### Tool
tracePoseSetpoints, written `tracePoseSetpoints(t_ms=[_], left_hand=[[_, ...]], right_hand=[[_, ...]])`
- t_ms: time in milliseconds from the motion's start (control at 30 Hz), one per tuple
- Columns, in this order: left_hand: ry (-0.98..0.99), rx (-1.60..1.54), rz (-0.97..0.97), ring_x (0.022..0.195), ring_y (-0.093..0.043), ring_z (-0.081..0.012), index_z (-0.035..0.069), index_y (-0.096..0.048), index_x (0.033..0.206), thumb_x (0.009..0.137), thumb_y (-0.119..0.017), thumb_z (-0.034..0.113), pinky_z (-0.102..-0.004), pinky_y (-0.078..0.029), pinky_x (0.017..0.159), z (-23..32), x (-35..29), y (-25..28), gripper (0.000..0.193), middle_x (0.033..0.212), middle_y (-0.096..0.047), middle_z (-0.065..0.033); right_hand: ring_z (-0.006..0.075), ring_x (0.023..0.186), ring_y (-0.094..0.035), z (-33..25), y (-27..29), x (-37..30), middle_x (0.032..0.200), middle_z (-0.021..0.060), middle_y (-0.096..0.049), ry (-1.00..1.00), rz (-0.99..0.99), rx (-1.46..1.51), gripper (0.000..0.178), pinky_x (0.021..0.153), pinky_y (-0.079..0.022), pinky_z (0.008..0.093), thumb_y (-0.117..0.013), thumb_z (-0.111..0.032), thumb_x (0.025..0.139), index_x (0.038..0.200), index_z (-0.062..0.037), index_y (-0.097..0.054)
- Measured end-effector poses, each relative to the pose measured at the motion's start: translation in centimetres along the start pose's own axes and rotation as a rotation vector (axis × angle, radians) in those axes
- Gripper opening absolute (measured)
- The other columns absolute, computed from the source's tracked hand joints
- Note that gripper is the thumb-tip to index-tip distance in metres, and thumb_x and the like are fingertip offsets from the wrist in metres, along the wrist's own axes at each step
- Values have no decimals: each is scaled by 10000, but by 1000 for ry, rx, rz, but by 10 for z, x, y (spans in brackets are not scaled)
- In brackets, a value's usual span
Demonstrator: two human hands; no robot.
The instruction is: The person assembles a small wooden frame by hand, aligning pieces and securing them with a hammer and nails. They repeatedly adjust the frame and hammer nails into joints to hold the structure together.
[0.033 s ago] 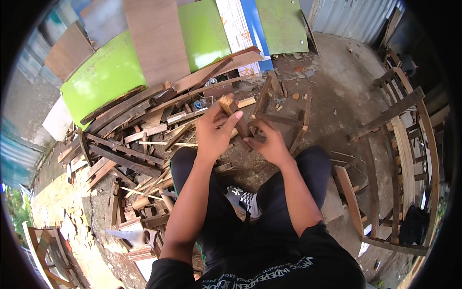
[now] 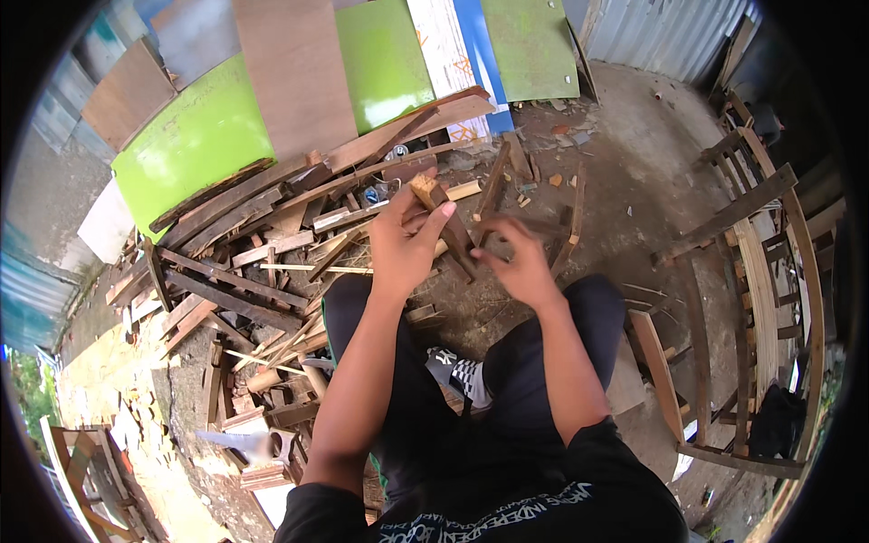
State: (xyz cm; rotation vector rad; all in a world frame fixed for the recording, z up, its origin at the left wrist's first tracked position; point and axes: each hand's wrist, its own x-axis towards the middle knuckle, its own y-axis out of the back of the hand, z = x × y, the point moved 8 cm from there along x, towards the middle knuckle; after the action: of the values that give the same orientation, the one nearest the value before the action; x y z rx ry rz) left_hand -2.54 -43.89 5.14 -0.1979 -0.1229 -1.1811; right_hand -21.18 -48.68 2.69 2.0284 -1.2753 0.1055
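Observation:
My left hand (image 2: 405, 244) is closed around a short, dark brown wooden block (image 2: 451, 231) with a paler cut end facing up and away. The block slants down to the right in front of my knees. Close to its lower right side is my right hand (image 2: 525, 264), thumb and curled fingers apart, with nothing visible between them. Whether the thumb tip still touches the block is hard to make out.
Scrap wood (image 2: 240, 299) is heaped to the left, with a handsaw (image 2: 244, 442) nearer me. A small wooden frame (image 2: 570, 222) stands beyond my right hand. A larger slatted wooden frame (image 2: 760, 299) is on the right. Green panels (image 2: 195, 136) lean at the back.
My right hand has shifted slightly to the right, its fingers lifting off the block's side. My left hand and the block stay almost where they were.

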Motion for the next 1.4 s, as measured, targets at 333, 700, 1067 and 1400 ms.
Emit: tracePoseSetpoints(t_ms=[333,700,1067,1400], left_hand=[[-205,-67,149,1189,-670,-188,39,-476,1481,1004,-661,-1,-297,-531,973,26,3,23,513,1289,-705,-159],[-125,26,-136,1188,-680,-212,57,-517,1451,991,-666,-15,-330,-560,997,47,56,21,490,1286,-700,-132],[43,449,-422,1243,-669,-217,56,-551,1409,960,-705,-20,-395,-522,1112,-169,149,8,481,1329,-700,-110],[211,-39,-253,1292,-638,-237,9,-563,1379,948,-716,-35,-396,-511,1124,-317,136,-3,460,1387,-650,-146]], right_hand=[[158,1011,-693,-54,139,18,1136,84,-729,-115,89,-110,305,889,-546,316,-706,-32,977,1282,-41,-692],[239,913,-704,0,100,73,1024,128,-726,-39,-320,-278,226,795,-561,362,-740,-87,947,1167,-44,-710],[371,1147,-654,248,-48,108,1259,169,-635,-197,-685,-485,497,983,-522,501,-715,-273,982,1437,-150,-561],[413,1048,-688,319,-97,68,1261,141,-621,-470,-845,-635,771,917,-570,535,-719,-263,968,1614,-447,-339]])
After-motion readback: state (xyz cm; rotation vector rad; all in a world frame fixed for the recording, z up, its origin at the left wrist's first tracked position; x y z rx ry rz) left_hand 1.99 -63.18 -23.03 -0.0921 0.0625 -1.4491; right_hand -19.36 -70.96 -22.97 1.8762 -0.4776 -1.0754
